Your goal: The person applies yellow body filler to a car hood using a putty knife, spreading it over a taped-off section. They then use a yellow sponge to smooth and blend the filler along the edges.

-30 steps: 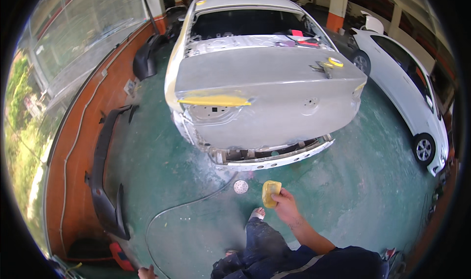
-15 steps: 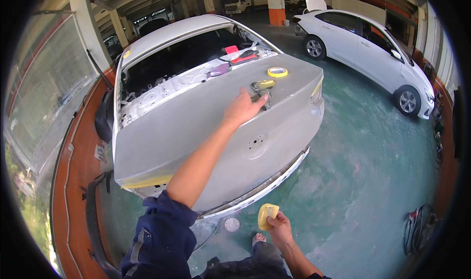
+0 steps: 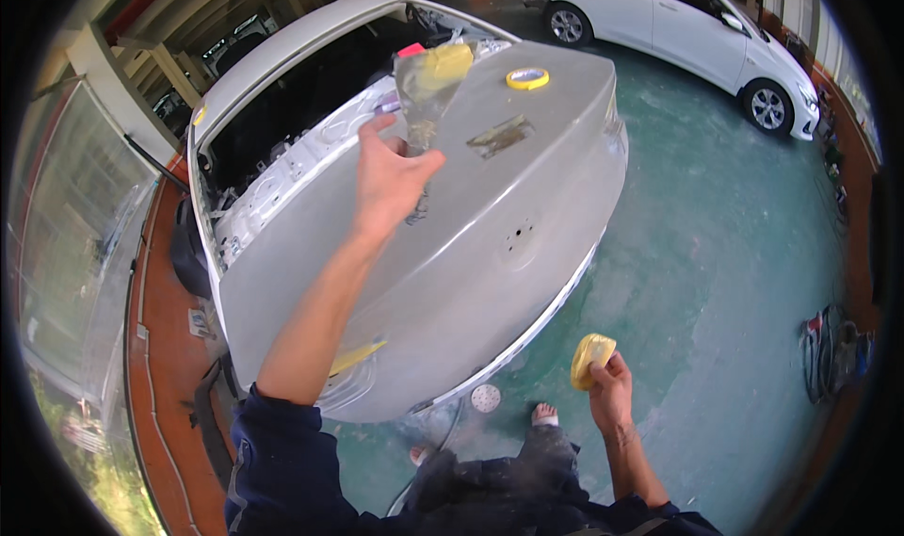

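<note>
My left hand (image 3: 400, 173) is raised over the grey trunk lid (image 3: 311, 253). Between its thumb and fingers is a long flat grey piece, like a putty scraper (image 3: 422, 107), with yellow across its upper end. The lower end shows dark below the thumb. Low on the right, my right hand (image 3: 614, 390) pinches a palm-sized, rounded yellow piece (image 3: 591, 359) with a paler patch; its kind is unclear. A flat dark, smudged rectangular piece (image 3: 501, 137) lies on the lid, right of my left hand. Beyond it rests a roll of yellow tape (image 3: 527, 79).
The lid belongs to a white car (image 3: 240, 70) without its rear window. A second white car (image 3: 650, 18) stands far right. A perforated round disc (image 3: 486, 398) lies on the green floor near my feet. A dark bundle (image 3: 833, 352) sits by the right wall.
My left hand has lifted the scraper-like piece off the lid, moving left. The dark rectangular piece is now uncovered. My right hand, still holding the yellow piece, sits farther right in view.
</note>
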The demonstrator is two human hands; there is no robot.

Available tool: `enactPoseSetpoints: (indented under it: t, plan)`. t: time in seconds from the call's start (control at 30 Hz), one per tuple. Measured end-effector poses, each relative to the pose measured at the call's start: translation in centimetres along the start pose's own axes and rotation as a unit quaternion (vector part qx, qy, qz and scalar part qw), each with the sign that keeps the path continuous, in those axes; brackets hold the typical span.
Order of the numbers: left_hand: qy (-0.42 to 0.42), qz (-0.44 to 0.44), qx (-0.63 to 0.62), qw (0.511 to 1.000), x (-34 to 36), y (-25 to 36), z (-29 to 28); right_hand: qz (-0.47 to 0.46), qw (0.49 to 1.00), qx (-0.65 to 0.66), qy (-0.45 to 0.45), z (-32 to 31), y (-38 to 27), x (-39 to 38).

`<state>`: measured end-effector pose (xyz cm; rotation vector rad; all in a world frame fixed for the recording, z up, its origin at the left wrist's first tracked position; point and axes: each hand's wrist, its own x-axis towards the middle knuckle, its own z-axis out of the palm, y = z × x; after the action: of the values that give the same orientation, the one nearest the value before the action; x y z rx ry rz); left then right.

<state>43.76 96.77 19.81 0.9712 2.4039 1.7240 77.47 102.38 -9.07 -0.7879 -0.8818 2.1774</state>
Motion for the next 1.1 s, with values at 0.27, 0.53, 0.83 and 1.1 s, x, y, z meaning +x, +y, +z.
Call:
enactPoseSetpoints:
  t: [0.27, 0.53, 0.83, 1.1]
  plan:
    - [-0.067, -0.015, -0.129, 0.989, -11.7, -8.4, -25.3, 0.084, 0.995, 0.044, -0.042, 16.8, 14.8, -12.0]
    - [-0.153, -0.025, -0.057, 0.986, -10.8, -18.1, -36.0, -0.167, 0.960, -0.143, 0.171, 29.4, 24.2, -13.5]
    - [-0.241, -0.052, -0.171, 0.954, -10.0, -26.5, -38.1, -0.313, 0.909, -0.107, 0.252, 32.7, 26.2, -10.9]
    - [-0.233, -0.026, -0.236, 0.943, -10.4, -27.3, -37.1, -0.376, 0.891, -0.019, 0.253, 34.6, 27.9, -10.1]
